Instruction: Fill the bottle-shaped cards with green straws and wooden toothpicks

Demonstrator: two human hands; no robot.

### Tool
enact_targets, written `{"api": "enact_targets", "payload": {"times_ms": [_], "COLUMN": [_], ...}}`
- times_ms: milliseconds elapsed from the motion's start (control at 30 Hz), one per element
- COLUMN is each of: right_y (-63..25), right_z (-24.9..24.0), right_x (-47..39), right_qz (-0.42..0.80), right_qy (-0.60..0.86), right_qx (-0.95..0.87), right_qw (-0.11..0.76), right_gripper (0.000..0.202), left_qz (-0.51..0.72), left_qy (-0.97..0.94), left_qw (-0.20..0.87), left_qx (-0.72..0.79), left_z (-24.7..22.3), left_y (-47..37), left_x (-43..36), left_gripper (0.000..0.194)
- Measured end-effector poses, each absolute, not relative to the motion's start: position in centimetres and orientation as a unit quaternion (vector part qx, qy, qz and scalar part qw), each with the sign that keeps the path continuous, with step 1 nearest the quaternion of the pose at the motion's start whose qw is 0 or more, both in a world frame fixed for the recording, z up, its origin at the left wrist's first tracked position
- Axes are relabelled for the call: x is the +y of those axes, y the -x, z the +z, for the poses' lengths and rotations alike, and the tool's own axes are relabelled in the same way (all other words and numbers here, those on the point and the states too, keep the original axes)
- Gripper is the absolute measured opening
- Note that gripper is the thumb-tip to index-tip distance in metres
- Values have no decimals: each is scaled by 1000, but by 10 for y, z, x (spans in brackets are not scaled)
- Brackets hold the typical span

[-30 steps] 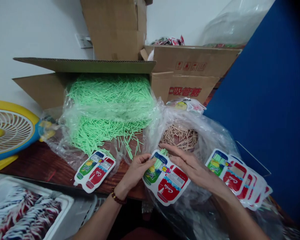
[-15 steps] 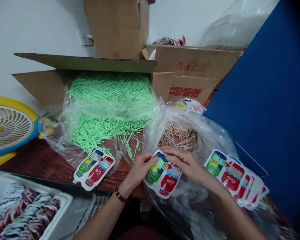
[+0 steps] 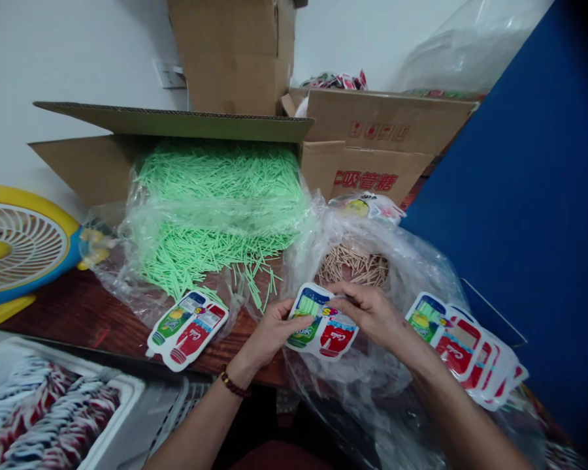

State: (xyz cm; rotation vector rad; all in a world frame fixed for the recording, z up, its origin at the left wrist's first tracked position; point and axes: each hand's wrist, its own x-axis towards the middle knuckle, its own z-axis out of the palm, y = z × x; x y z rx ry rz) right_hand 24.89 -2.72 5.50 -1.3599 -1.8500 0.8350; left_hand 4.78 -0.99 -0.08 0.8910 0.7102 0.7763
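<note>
My left hand (image 3: 273,333) grips the left edge of a candy packet (image 3: 337,341), thumb across its front. The packet is shaped like two bottles, a green Sprite one with pale green sticks showing through its window and a red Cola one. At its upper right edge, the fingers of my right hand (image 3: 365,310) are closed; their tips are partly hidden. Just behind lie brown candy sticks (image 3: 355,267) in a clear plastic bag (image 3: 411,251). Another such packet (image 3: 188,331) rests on the table to the left, and a fanned stack of packets (image 3: 465,346) lies at right.
An open carton (image 3: 176,124) spills green candy sticks (image 3: 220,183) onto the dark wooden table (image 3: 93,320). At left stands a yellow and blue fan (image 3: 27,245). A white foam box (image 3: 127,398) full of packets sits lower left. A blue panel (image 3: 509,215) borders the right.
The packet's lower end has tipped up and away from me, so it looks shorter now. My right hand has shifted slightly along its top edge. The whole view has moved a little.
</note>
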Motion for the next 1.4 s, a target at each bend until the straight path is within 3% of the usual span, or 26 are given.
{"api": "enact_targets", "payload": {"times_ms": [167,333,567,1033,1400], "right_y": [-251,-255,-254,-254,-252], "right_z": [49,45,42,31,29], "right_x": [-25,-23,-23,-22,-22], "right_qz": [363,366,348,352,366], "right_qy": [528,535,548,554,549], "right_qx": [-671,-682,-698,-688,-684], "right_qw": [373,339,302,309,311], "right_gripper": [17,11,15,20,22], "left_qz": [369,365,359,347,333], "left_qy": [-425,-451,-444,-482,-431], "left_qw": [747,723,732,707,748], "left_qx": [353,375,371,384,379], "left_z": [-2,-5,-3,-6,-10], "left_y": [-48,-49,-49,-41,-33], "left_x": [-9,-9,-10,-12,-10], "left_gripper": [27,22,28,15,24]}}
